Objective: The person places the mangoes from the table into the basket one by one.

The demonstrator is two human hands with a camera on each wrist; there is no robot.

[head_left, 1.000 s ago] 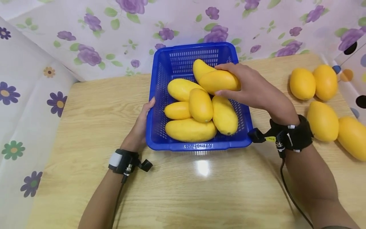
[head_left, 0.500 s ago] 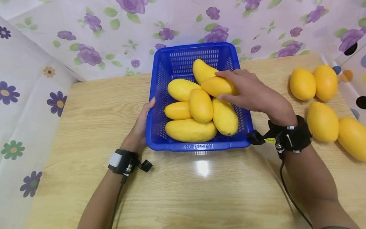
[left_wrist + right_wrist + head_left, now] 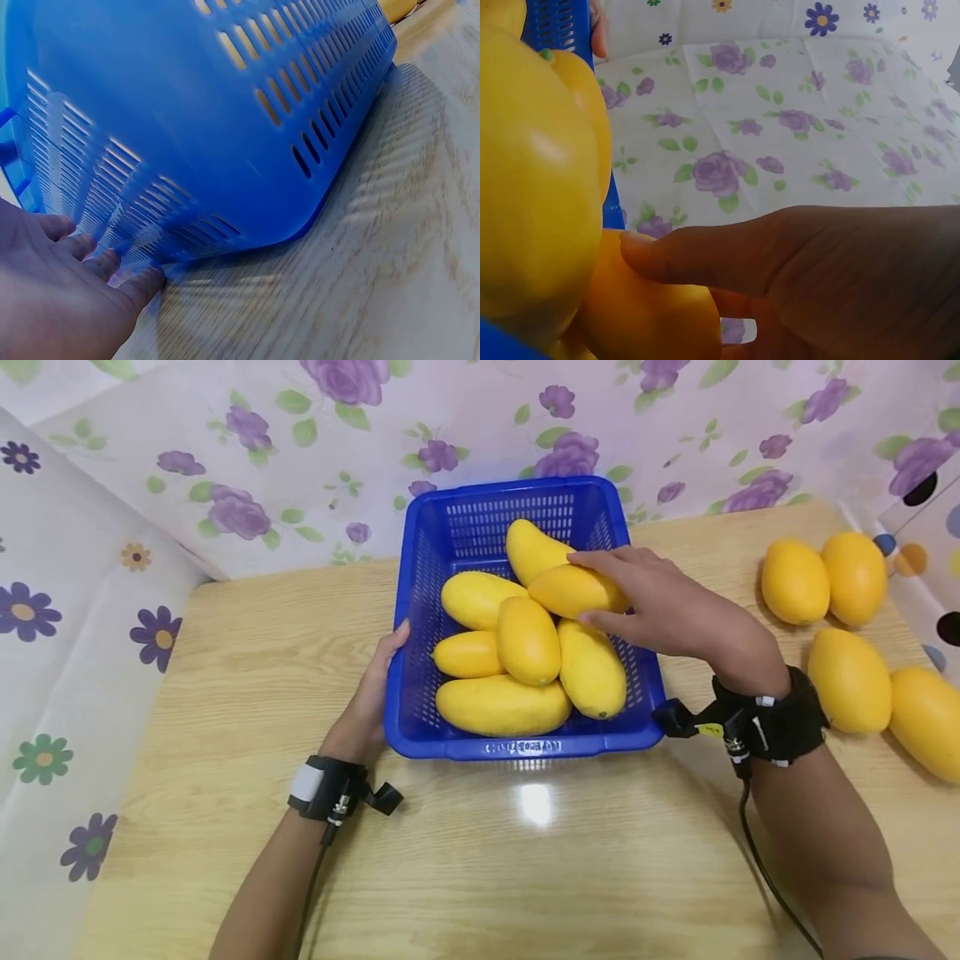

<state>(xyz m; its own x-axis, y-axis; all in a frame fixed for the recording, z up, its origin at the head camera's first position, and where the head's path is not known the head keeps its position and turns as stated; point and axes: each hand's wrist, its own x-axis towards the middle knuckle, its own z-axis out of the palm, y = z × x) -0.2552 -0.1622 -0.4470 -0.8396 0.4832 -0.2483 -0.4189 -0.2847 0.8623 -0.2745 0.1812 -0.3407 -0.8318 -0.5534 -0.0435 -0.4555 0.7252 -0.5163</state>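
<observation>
In the head view a blue plastic basket holds several yellow mangoes, one of them lying on top of the others. My right hand grips a mango among them at the basket's right side, thumb on the near side and fingers over the far side. The right wrist view shows the thumb pressed on this mango, right beside a larger yellow one. My left hand rests against the basket's left outer side. In the left wrist view its extended fingers touch the slotted wall.
On the wooden table to the right lie two mangoes side by side at the back and two more nearer. A flowered cloth stands behind the basket. Cabled straps circle both wrists.
My right hand has lowered the gripped mango slightly toward the near right, onto the pile, and stays on it. My left hand holds its place at the basket. The head view shifts slightly.
</observation>
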